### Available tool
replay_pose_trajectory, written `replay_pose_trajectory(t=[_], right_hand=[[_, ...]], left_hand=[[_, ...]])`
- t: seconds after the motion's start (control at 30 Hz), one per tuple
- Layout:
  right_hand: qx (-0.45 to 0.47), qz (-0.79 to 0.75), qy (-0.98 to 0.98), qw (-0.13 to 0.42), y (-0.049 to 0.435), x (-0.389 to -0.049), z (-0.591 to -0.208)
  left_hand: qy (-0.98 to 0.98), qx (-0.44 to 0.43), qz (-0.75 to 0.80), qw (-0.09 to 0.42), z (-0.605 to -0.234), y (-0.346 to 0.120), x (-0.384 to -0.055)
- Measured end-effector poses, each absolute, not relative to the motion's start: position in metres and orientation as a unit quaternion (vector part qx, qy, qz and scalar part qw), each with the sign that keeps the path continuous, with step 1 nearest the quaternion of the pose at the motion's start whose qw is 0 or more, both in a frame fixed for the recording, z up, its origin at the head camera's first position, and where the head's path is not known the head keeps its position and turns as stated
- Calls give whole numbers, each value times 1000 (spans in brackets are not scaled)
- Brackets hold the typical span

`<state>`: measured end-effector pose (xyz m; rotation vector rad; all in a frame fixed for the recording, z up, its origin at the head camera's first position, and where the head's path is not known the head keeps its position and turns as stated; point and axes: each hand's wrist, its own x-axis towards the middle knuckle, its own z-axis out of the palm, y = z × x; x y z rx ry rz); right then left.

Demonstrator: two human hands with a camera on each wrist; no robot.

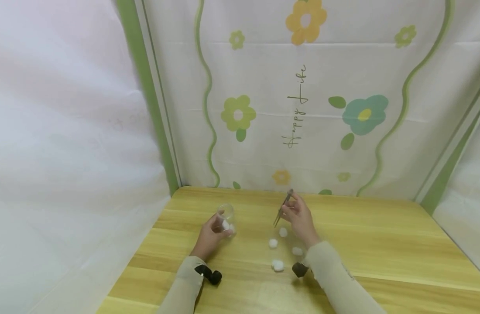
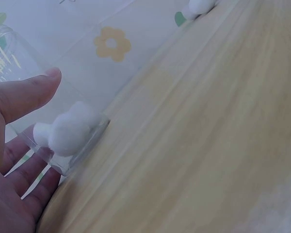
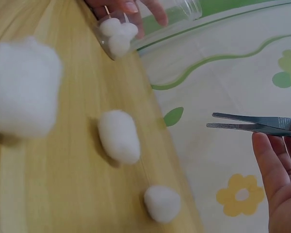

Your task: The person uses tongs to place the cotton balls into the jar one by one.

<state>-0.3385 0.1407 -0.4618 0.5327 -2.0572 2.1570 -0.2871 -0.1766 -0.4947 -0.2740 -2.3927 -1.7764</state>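
My left hand (image 1: 209,237) holds a clear glass jar (image 1: 226,212) upright on the table, thumb on one side and fingers round the other. A few white cotton balls (image 2: 70,133) lie at the bottom of the jar. My right hand (image 1: 300,218) pinches metal tweezers (image 3: 252,124) above the table. Their tips point down and stand apart, with nothing between them. Below and nearer to me, several loose cotton balls lie on the wood, among them one cotton ball (image 1: 283,232) close under the tips and a larger one (image 1: 277,265) nearest me.
The wooden table (image 1: 381,244) reaches back to a white curtain (image 1: 263,78) printed with flowers and green lines. Another white sheet (image 1: 67,152) hangs at the left. Dark wrist devices (image 1: 210,275) sit at both cuffs, low over the table.
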Motion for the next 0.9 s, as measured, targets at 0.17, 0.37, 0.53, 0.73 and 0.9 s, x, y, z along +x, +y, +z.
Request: replay_pose_trajectory(t=[0.17, 0.37, 0.53, 0.73, 0.9], right_hand=[[174, 697, -693, 56, 142, -336, -468], [162, 689, -704, 56, 141, -330, -473], [143, 693, -706, 45, 140, -325, -479], [140, 699, -700, 41, 139, -325, -489], [138, 703, -696, 44, 137, -325, -494]], left_hand=[[-803, -86, -585, 75, -506, -180, -297], [-799, -84, -590, 81, -524, -186, -310], [-790, -92, -600, 85, -527, -187, -312], [-787, -101, -603, 86, -527, -187, -313], [-791, -97, -597, 87, -527, -188, -312]])
